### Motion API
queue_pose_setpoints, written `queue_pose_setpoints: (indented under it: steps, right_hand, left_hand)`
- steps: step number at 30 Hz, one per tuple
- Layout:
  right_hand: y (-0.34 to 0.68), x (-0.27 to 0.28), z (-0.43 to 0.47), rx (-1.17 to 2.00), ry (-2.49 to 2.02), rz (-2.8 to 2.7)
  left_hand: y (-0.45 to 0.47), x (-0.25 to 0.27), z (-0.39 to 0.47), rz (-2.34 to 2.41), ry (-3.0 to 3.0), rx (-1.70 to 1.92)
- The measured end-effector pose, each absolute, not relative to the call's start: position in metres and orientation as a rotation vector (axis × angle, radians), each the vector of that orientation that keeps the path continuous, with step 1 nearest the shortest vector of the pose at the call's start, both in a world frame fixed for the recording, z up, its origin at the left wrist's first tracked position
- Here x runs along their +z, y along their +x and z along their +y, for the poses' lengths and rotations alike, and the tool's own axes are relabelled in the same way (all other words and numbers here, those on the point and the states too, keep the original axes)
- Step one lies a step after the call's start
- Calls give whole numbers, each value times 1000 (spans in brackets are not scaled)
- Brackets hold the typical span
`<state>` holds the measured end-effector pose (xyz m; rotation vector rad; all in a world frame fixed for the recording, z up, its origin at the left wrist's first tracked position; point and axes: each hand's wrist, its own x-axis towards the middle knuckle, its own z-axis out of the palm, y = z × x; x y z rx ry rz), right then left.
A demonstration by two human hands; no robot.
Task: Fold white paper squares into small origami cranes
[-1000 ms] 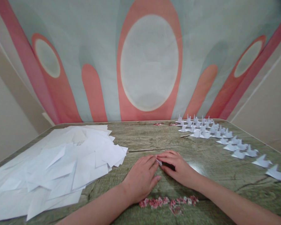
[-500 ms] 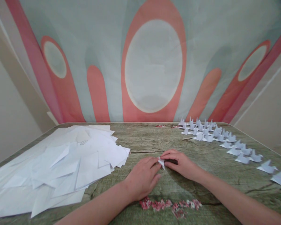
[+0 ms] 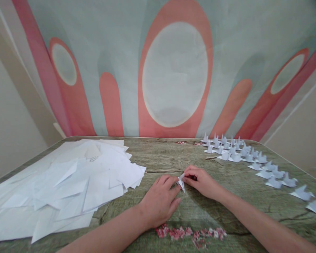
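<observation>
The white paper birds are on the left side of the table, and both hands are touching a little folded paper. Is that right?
Not quite: in the head view, the white paper birds are on the right side of the table. The left hand and right hand are touching a little folded paper.

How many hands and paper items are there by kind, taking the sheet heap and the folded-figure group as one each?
Hands: 2 (left hand, right hand)
Paper piece: 1
Sheet heap: 1
Folded-figure group: 1
Total: 5
</observation>
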<state>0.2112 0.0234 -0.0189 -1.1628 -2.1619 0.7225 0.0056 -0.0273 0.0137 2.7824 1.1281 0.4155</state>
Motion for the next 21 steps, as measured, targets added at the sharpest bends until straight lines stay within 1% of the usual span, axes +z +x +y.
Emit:
queue_pose_setpoints:
  steps: [5,21]
  right_hand:
    - [209,-21,23,733,-1177,-2126]
    - [200,-26,19,577,-1275,-2070]
  left_hand:
    - [7,13,-28,1116,2838,390]
    - [9,9,-28,1033,2987,338]
